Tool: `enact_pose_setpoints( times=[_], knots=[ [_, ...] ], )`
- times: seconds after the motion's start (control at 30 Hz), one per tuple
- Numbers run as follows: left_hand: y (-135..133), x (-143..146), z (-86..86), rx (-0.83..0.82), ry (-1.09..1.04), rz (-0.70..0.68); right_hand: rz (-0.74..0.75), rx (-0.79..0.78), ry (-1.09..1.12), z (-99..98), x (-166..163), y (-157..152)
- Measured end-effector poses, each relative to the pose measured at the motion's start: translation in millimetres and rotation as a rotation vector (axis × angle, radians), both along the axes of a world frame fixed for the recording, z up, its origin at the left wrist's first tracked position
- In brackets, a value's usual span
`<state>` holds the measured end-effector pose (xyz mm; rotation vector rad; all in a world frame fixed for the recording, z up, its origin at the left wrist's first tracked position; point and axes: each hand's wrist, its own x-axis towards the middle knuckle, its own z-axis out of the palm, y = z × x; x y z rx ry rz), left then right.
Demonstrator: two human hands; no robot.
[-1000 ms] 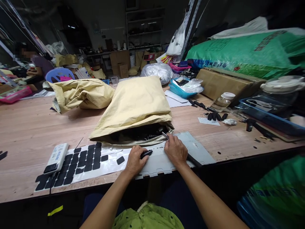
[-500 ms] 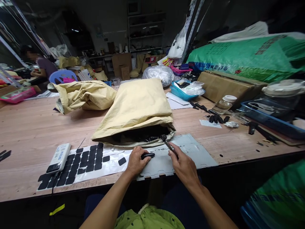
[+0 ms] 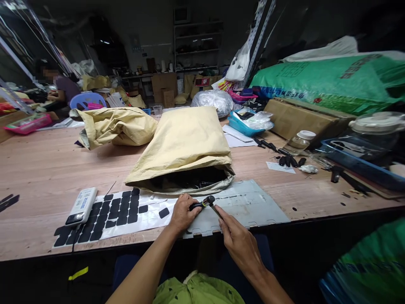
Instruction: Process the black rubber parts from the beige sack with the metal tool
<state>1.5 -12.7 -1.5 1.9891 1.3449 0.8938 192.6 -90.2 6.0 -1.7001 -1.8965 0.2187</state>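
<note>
The left hand (image 3: 182,214) was closed around a short black cylindrical piece (image 3: 195,206) over the flat grey sheet (image 3: 253,209) on the wooden tabletop (image 3: 110,164), in front of the pale yellow bag's (image 3: 193,135) open mouth. The right hand (image 3: 238,236) gripped a slim dark metal rod (image 3: 216,210), its round black head (image 3: 209,199) at the piece's tip, though contact could not be told. Working well here seemed to call for a steady left grip and small, controlled rod movements.

A light green top (image 3: 199,291) with small dark spots is worn, with both forearms (image 3: 147,259) bare.
</note>
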Motion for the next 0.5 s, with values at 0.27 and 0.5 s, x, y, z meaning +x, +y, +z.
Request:
enact_pose_setpoints(
  times=[0.27,0.5],
  knots=[
    [-1.2,1.7,3.6,-0.004,0.02,0.01,0.054,-0.056,-0.048,-1.0,-14.2,-0.1],
    [-3.2,3.1,5.7,-0.019,0.019,0.027,-0.09,0.078,-0.121,3.3,11.0,50.0]
  ],
)
